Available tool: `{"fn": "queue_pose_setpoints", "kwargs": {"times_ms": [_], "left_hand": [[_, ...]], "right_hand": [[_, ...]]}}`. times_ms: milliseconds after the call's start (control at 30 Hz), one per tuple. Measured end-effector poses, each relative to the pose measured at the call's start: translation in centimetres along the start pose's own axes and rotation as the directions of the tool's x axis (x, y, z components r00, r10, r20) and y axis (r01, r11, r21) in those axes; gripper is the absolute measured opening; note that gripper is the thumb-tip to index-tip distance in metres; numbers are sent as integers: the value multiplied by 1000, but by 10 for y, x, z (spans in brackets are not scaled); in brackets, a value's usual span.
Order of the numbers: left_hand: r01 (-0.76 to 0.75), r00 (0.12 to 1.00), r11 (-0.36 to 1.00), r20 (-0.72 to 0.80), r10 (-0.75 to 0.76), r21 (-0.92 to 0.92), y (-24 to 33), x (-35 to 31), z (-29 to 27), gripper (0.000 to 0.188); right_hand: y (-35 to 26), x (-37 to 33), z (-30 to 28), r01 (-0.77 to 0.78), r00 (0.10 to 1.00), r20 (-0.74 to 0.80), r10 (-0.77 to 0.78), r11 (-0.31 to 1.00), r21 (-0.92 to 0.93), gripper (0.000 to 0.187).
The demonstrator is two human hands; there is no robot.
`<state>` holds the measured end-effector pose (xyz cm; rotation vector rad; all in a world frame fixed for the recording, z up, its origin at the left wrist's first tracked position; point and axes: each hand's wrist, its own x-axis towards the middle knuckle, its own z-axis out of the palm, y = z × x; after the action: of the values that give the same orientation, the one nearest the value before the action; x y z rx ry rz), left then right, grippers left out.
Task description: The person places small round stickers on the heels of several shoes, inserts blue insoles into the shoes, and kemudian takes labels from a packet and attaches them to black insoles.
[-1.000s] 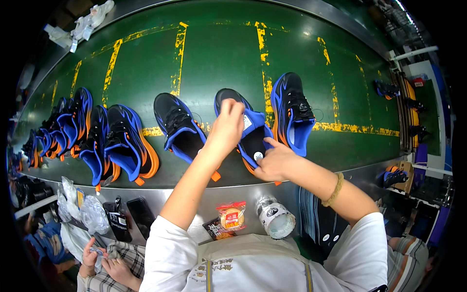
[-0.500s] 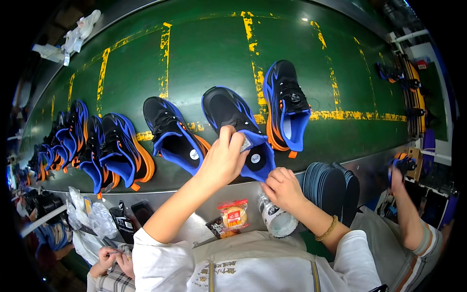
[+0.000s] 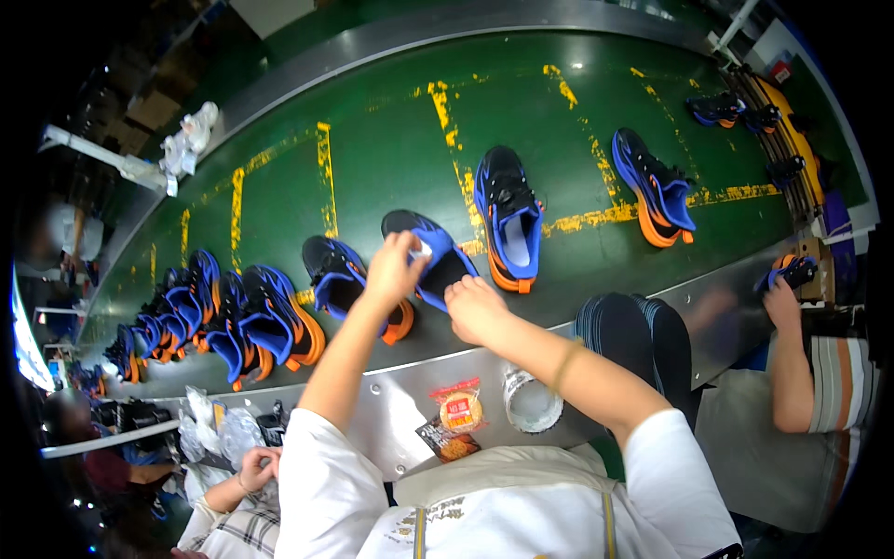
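Observation:
A black running shoe with blue lining [image 3: 445,270] lies on the green belt, toe pointing away to the left. My left hand [image 3: 396,265] is closed at its tongue and lace area; a small pale bit shows by the fingertips. At the shoe's heel end, my right hand [image 3: 473,306] has its fingers closed on the blue collar. Partly behind my left forearm sits another black and blue shoe [image 3: 326,256]. Just right of the held shoe, a shoe with a pale insole [image 3: 510,219] stands on the belt.
Several shoes [image 3: 284,317] crowd the belt at left; one shoe [image 3: 652,191] stands at right. Stacked dark insoles [image 3: 610,340], a jar [image 3: 533,401] and a wrapped biscuit [image 3: 458,410] are on the metal ledge [image 3: 391,396]. People sit either side; the right one's hand [image 3: 784,303] holds a shoe.
The whole view has shifted. The round white sticker inside the held shoe no longer shows. A shoe now stands farther right on the belt, where none showed before.

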<state>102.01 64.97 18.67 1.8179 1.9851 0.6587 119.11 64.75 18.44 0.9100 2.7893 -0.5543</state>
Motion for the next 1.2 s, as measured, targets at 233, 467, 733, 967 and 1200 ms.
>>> {"fn": "queue_pose_setpoints", "kwargs": {"times_ms": [233,467,733,967,1200], "left_hand": [[-24,978,992,-201,49,124,11,-25,36,29],[57,987,956,-159,-11,289,22,-15,40,14],[119,981,987,-164,-101,109,7,1,-27,21],[64,943,547,-128,-307,-835,34,42,-42,16],[-243,967,942,131,217,234,116,59,73,65]], "right_hand": [[-8,45,-3,-157,903,406,137,987,15,77],[5,-5,-10,-17,914,406,15,1000,1,47],[50,-182,-31,197,696,-710,107,922,332,38],[63,-323,-8,-513,660,-457,596,802,305,50],[69,-336,9,-601,605,-313,732,677,425,52]]}}
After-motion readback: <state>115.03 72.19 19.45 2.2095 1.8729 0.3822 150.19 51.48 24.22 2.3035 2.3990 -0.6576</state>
